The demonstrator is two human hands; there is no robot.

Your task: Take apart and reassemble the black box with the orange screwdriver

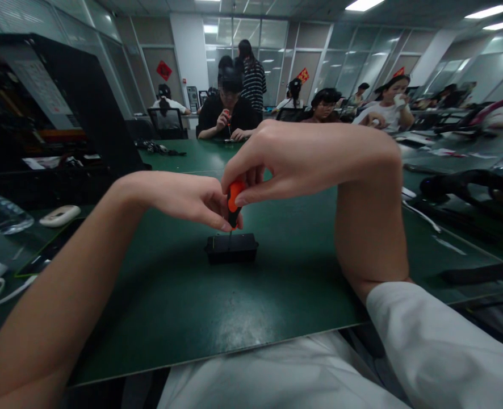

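A screwdriver (235,197) with an orange and black handle stands nearly upright over a small black box (232,250) on the green table. My right hand (283,156) grips the handle from above, its thumb and fingers closed round the upper end. Lower down, my left hand (194,199) pinches the screwdriver near the bottom of the handle, its thumb by the thin shaft. That shaft runs down to the top of the box; whether the tip sits in a screw is too small to tell. The box has small tabs at both ends.
A clear plastic bottle (4,213), an off-white rounded device (59,216) and a white cable (11,289) lie at the left, beside a dark cabinet (76,108). Rightward are a black strip (475,274) and another cable (422,216). A person opposite (228,108) holds a screwdriver.
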